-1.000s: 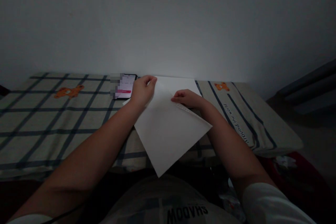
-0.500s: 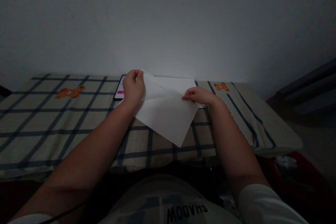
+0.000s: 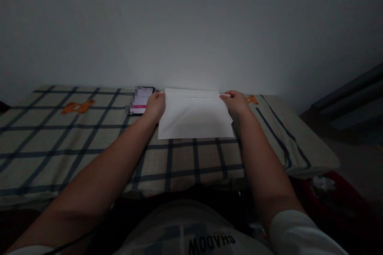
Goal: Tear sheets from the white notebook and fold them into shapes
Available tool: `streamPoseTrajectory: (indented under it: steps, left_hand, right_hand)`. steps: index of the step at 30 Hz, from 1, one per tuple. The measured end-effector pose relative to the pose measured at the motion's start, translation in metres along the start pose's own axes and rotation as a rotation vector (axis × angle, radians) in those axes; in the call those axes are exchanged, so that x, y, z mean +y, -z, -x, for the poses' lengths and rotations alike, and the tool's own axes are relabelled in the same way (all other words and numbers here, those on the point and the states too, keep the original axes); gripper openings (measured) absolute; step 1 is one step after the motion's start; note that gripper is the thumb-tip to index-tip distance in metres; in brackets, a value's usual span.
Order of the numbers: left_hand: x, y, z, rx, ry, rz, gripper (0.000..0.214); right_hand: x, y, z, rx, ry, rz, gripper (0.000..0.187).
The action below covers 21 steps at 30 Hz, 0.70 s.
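Note:
A white sheet of paper (image 3: 194, 119) spans the space between my hands, its upper edge showing a narrow strip with a crease or torn line. My left hand (image 3: 155, 106) is closed on the sheet's upper left corner. At the upper right corner, my right hand (image 3: 236, 102) pinches the same sheet between thumb and fingers. More white paper (image 3: 191, 92) shows behind the sheet, against the wall. Just left of my left hand lies a phone (image 3: 140, 101) with its screen lit, partly blurred out.
A checked cloth (image 3: 89, 147) with bear figures covers the table. The pale wall (image 3: 191, 28) rises directly behind it. A red container (image 3: 338, 199) with crumpled stuff inside stands below the right end.
The sheet has turned from a slanted position to level, its lower edge now facing me. My right hand has moved up to its corner; my left hand has lowered slightly, uncovering more of the phone.

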<state>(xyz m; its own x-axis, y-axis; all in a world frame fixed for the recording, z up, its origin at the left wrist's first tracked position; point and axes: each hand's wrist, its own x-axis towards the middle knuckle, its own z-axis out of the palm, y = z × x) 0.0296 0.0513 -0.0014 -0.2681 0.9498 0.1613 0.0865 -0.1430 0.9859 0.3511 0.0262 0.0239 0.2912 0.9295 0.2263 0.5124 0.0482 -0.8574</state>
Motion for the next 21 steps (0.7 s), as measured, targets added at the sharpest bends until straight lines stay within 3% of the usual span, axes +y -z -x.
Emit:
streamPoseTrajectory:
  steps: [2, 9, 13, 21]
  left_hand:
    - [0.007, 0.001, 0.007, -0.065, 0.102, 0.032, 0.020]
    - [0.011, 0.000, 0.017, -0.093, 0.079, 0.138, 0.026]
    - [0.006, 0.000, 0.014, -0.063, 0.016, 0.142, 0.029]
    - [-0.004, 0.001, 0.009, -0.051, -0.016, 0.097, 0.036]
  right_hand:
    - [0.002, -0.003, 0.000, 0.022, -0.001, -0.068, 0.029]
    - [-0.003, -0.003, 0.007, -0.050, -0.123, -0.373, 0.028]
    - [0.002, -0.004, 0.004, -0.106, -0.225, -0.479, 0.039]
    - [0.017, -0.007, -0.003, -0.088, -0.136, -0.557, 0.050]
